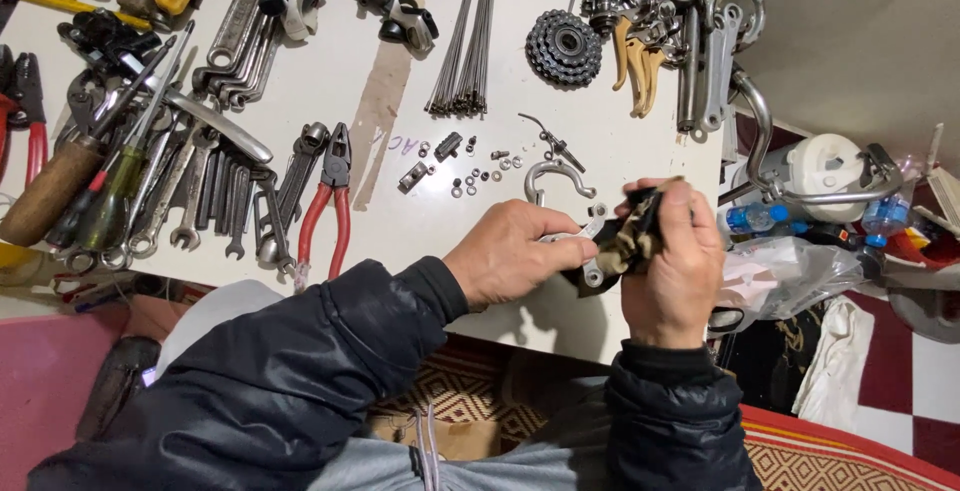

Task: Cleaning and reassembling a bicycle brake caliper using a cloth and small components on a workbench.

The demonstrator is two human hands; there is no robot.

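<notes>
Left hand (515, 256) grips a metal brake arm (580, 241); right hand (675, 266) presses a rag (632, 236) on it.

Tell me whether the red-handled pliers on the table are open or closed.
Open. The red-handled pliers lie flat on the white table, handles spread apart in a V; the jaws look slightly parted.

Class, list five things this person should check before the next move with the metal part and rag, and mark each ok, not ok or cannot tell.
1. Left hand grips the metal part: ok.
2. Right hand holds the rag against it: ok.
3. Part fully clean: cannot tell.
4. Small nuts and washers lie apart from the table edge: ok.
5. Red pliers within easy reach: ok.
</notes>
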